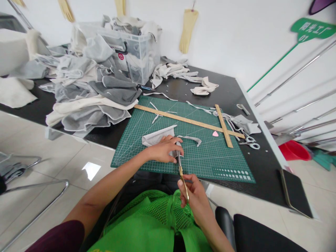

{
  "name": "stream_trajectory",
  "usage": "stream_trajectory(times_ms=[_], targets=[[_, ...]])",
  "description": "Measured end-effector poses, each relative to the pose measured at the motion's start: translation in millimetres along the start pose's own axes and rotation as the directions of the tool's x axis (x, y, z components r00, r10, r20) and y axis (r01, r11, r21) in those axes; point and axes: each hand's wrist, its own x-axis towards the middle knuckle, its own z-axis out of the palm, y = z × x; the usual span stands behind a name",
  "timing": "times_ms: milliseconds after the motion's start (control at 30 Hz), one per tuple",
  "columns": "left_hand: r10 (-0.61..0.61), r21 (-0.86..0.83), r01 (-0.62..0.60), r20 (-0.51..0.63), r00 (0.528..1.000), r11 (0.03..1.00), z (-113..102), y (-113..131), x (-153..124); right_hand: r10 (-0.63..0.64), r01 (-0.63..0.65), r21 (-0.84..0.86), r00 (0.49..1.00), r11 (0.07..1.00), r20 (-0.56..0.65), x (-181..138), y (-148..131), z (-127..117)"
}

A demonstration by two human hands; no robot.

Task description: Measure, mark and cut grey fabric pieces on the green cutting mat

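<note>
My right hand (193,190) is closed round the gold handles of a pair of scissors (180,167), whose blades point away from me. At the blades, a piece of light grey cloth (157,136) lies on the green cutting mat (147,162). My left hand (166,148) presses this cloth down with curled fingers, its fingertips right beside the blades. A narrow cut strip of grey cloth (193,138) curls on the mat just beyond the scissors. How far the blades reach into the cloth is partly hidden by my left fingers.
A long wooden ruler (183,119) and a short one (223,126) cross on the mat near a pink chalk piece (215,133). White-handled scissors (252,143) lie at right. Cloth piles (97,112) and a clear bin (141,59) stand left. A phone (295,192) rests at the right edge.
</note>
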Motion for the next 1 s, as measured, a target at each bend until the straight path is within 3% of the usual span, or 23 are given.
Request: stream_trajectory(times_ms=[333, 467, 600, 833, 1000], targets=[[0.051, 0.034, -0.049, -0.058, 0.997, 0.998, 2.0, -1.4, -3.4, -0.037, 0.037, 0.065, 0.999, 0.997, 0.001, -2.6, 2.7, 0.0], [0.083, 0.111, -0.056, -0.253, 0.964, 0.992, 7.5, 3.9, -15.0, -0.034, 0.033, 0.079, 0.999, 0.996, 0.012, -2.9, 3.2, -2.3], [0.079, 0.23, 0.018, -0.407, 0.91, 0.973, 19.7, 10.3, -28.2, -0.033, 0.032, 0.097, 0.999, 0.995, 0.007, -2.3, 3.8, -4.2], [0.042, 0.347, 0.116, -0.416, 0.908, 0.931, 35.6, 14.4, -30.7, -0.019, 0.019, 0.076, 1.0, 0.997, 0.004, -1.0, 3.7, -4.9], [0.066, 0.377, 0.095, -0.394, 0.917, 0.921, 35.8, 16.8, -27.3, 0.005, -0.006, 0.08, 1.0, 0.997, 0.013, -2.3, 1.3, -5.0]])
